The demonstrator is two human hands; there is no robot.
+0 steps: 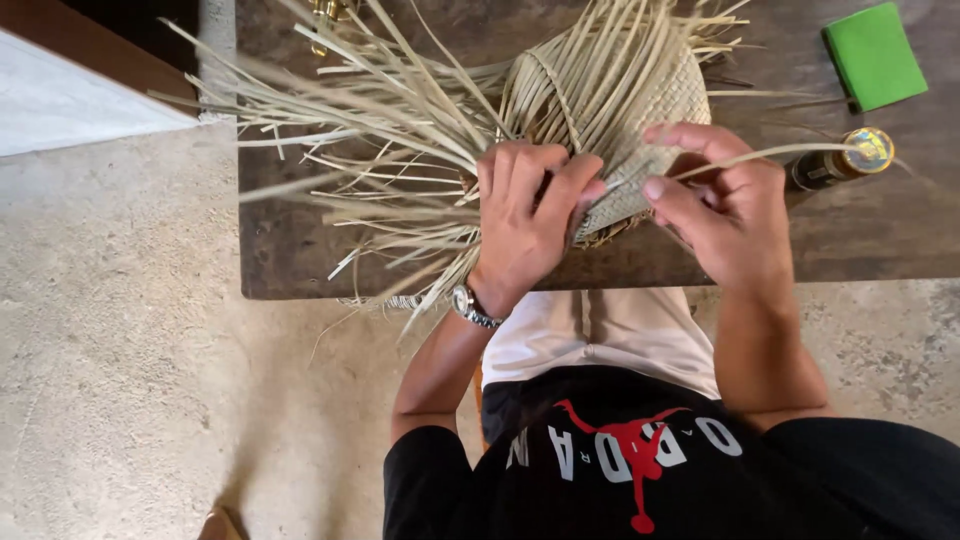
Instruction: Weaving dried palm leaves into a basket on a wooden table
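- Looking straight down: a half-woven basket of pale, flat straw strips [610, 110] sits at the near edge of a dark, worn wooden table [880, 230], right in front of the person.
- The left hand [525, 215] is clamped on the near side of the woven part, fingers curled over and pressed down onto the weave, thumb tip against the strips at the middle.
- A silver metal wristwatch [468, 305] rides on that left wrist, just off the table edge.
- The right hand [725, 215] is closed in a pinch: thumb and forefinger grip one long, thin, pale straw strip [770, 155], the other fingers folded in behind.
- That strip runs from the pinch out to the right, arching over the table towards a small dark glass bottle with a shiny gold cap [845, 160] lying on its side.
- The two hands are near each other, with the basket's woven rim between them.
- Loose unwoven strip ends [370, 150] fan out from the basket to the left and upward, some hanging past the table edge.
- A flat bright green rectangular pad [875, 52] lies at the far right of the table, well apart from the hands.
- Below the table: bare grey concrete floor [130, 380].
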